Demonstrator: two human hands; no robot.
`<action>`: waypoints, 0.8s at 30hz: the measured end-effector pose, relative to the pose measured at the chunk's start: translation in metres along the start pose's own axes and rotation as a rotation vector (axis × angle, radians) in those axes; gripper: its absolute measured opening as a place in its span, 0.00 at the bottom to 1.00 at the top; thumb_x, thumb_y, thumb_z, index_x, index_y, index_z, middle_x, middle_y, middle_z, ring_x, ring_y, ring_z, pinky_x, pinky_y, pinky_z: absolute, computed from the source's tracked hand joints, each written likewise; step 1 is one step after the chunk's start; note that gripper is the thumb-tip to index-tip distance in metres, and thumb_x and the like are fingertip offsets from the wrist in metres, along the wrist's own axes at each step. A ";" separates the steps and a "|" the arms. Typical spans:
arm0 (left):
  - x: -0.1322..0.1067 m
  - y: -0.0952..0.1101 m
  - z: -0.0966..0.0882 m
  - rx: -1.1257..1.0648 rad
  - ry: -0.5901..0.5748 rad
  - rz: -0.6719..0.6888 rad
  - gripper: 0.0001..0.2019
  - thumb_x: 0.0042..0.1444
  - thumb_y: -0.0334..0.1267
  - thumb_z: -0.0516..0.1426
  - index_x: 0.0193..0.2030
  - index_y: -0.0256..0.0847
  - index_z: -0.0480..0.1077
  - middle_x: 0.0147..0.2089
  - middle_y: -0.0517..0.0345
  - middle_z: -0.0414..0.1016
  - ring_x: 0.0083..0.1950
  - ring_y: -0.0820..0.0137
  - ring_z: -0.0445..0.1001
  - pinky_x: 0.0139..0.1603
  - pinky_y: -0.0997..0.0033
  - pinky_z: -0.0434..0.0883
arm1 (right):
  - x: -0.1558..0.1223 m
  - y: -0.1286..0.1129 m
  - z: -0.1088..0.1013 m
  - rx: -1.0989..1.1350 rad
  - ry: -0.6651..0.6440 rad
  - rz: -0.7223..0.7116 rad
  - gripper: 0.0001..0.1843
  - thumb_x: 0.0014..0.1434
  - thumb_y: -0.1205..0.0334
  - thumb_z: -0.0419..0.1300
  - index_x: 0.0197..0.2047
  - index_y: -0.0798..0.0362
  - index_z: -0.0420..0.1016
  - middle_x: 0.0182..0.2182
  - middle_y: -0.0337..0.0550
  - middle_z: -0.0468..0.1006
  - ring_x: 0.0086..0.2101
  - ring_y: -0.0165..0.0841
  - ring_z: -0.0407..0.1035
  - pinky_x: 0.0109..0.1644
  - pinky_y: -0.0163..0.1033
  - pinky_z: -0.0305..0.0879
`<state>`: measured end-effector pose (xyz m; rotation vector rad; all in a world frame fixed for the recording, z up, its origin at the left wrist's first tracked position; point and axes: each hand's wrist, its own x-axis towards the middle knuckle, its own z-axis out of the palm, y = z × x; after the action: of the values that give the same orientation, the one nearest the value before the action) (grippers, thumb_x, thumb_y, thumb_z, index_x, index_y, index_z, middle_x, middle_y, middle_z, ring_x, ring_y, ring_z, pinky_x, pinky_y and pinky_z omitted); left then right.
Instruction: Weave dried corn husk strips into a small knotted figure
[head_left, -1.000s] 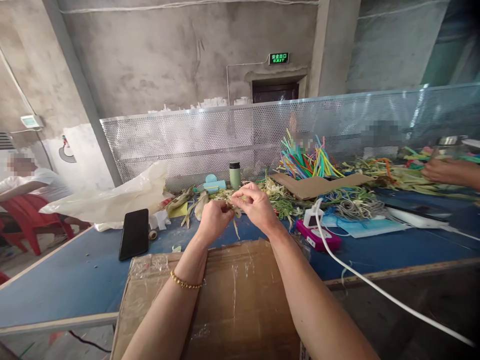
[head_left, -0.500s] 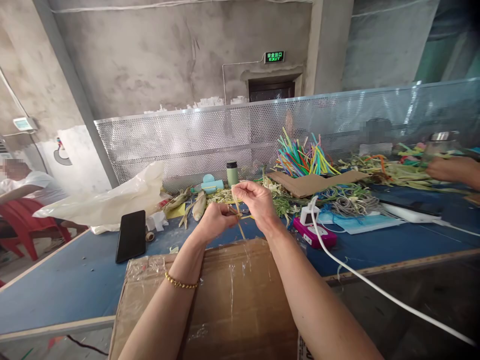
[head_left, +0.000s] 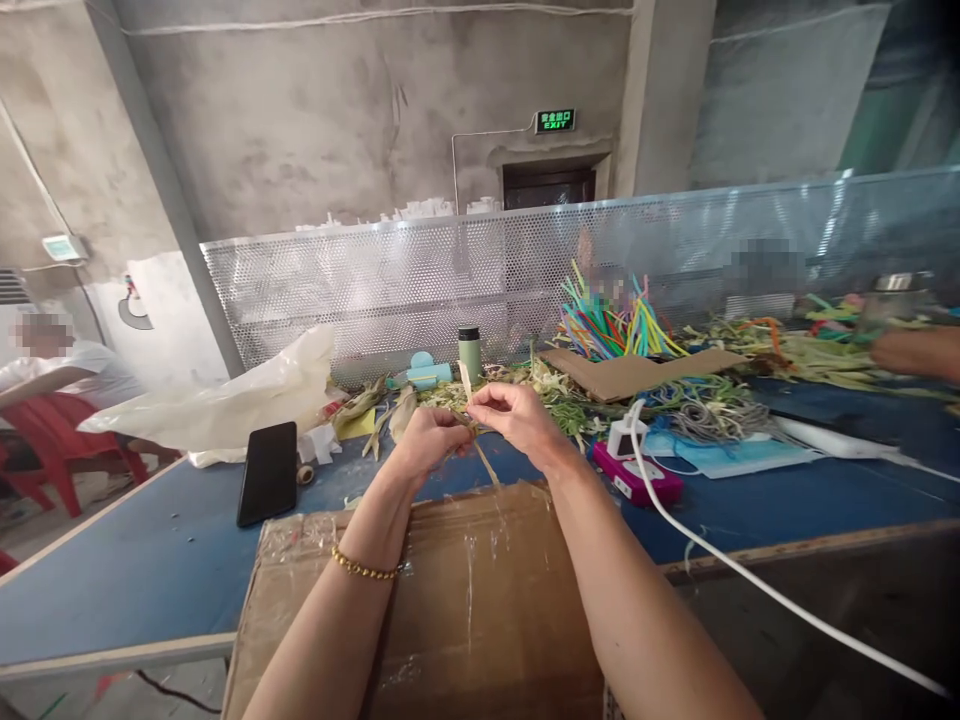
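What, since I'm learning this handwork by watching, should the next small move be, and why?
I'd probably draw the pale strip gently upward with the right grip, left grip steady: the strip's end sticks up at the right grip, while the left grip seems to pinch a pale tail hanging below, so a light pull may take up slack.

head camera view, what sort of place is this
Probably a handcraft workshop, perhaps a makeshift one: a blue worktable strewn with husk-like strips, a bundle of coloured stems rising from it, and a lit exit sign above a doorway.
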<state>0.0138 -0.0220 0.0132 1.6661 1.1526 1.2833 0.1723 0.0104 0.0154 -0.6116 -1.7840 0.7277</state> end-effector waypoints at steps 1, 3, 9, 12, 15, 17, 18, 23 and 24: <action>0.000 0.000 0.001 0.028 -0.017 0.022 0.06 0.40 0.30 0.58 0.15 0.37 0.72 0.17 0.58 0.70 0.21 0.75 0.63 0.25 0.72 0.58 | 0.000 0.002 0.001 -0.012 0.007 0.003 0.09 0.53 0.58 0.64 0.28 0.55 0.77 0.24 0.38 0.75 0.26 0.29 0.64 0.32 0.35 0.60; -0.001 -0.001 0.001 0.055 -0.056 0.060 0.06 0.40 0.30 0.59 0.16 0.37 0.71 0.17 0.59 0.70 0.22 0.75 0.63 0.25 0.72 0.58 | 0.002 0.005 0.004 -0.057 0.042 -0.012 0.08 0.52 0.59 0.63 0.26 0.55 0.76 0.23 0.38 0.75 0.26 0.29 0.64 0.32 0.35 0.60; 0.000 -0.004 -0.001 -0.052 -0.096 0.043 0.03 0.42 0.32 0.60 0.21 0.37 0.75 0.19 0.58 0.72 0.22 0.74 0.64 0.25 0.73 0.59 | 0.005 0.009 0.010 -0.087 0.131 -0.069 0.08 0.53 0.59 0.63 0.27 0.55 0.77 0.24 0.38 0.76 0.27 0.30 0.66 0.33 0.36 0.61; 0.002 -0.005 -0.004 -0.130 -0.098 0.001 0.03 0.42 0.33 0.62 0.21 0.36 0.76 0.20 0.56 0.73 0.22 0.74 0.66 0.25 0.72 0.61 | 0.005 0.011 0.009 -0.065 0.088 -0.037 0.14 0.59 0.54 0.60 0.32 0.55 0.79 0.25 0.40 0.77 0.27 0.31 0.68 0.32 0.36 0.63; 0.005 -0.006 -0.007 -0.234 -0.039 -0.041 0.03 0.40 0.33 0.63 0.20 0.35 0.76 0.21 0.55 0.74 0.23 0.73 0.68 0.26 0.71 0.62 | 0.004 0.011 0.005 -0.125 0.067 -0.024 0.17 0.63 0.54 0.56 0.35 0.56 0.80 0.27 0.43 0.80 0.27 0.33 0.72 0.32 0.37 0.66; 0.007 -0.008 -0.009 -0.276 0.024 -0.050 0.04 0.40 0.33 0.64 0.20 0.35 0.76 0.20 0.55 0.74 0.22 0.74 0.68 0.26 0.72 0.61 | 0.003 0.009 0.004 -0.214 0.031 -0.036 0.15 0.64 0.57 0.55 0.34 0.56 0.80 0.28 0.44 0.81 0.27 0.33 0.73 0.32 0.37 0.66; 0.008 -0.009 -0.010 -0.287 0.048 -0.051 0.04 0.40 0.33 0.64 0.19 0.35 0.76 0.20 0.55 0.74 0.21 0.74 0.68 0.25 0.72 0.60 | 0.003 0.008 0.004 -0.259 0.012 -0.048 0.14 0.63 0.59 0.55 0.33 0.56 0.80 0.27 0.44 0.81 0.26 0.33 0.73 0.32 0.37 0.66; 0.010 -0.012 -0.012 -0.312 0.047 -0.084 0.05 0.40 0.34 0.65 0.20 0.34 0.76 0.20 0.55 0.74 0.21 0.74 0.67 0.25 0.72 0.59 | 0.001 0.005 0.005 -0.206 -0.026 -0.100 0.08 0.59 0.63 0.60 0.34 0.55 0.80 0.31 0.45 0.83 0.32 0.35 0.75 0.37 0.38 0.69; 0.009 -0.011 -0.012 -0.309 0.030 -0.085 0.05 0.40 0.34 0.65 0.20 0.34 0.77 0.20 0.55 0.74 0.21 0.74 0.67 0.25 0.72 0.59 | 0.001 0.005 0.005 -0.175 -0.035 -0.092 0.08 0.58 0.62 0.60 0.34 0.55 0.80 0.31 0.45 0.83 0.32 0.35 0.75 0.38 0.38 0.69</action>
<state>0.0007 -0.0090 0.0087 1.3625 0.9753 1.3593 0.1674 0.0135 0.0114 -0.6308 -1.9082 0.5263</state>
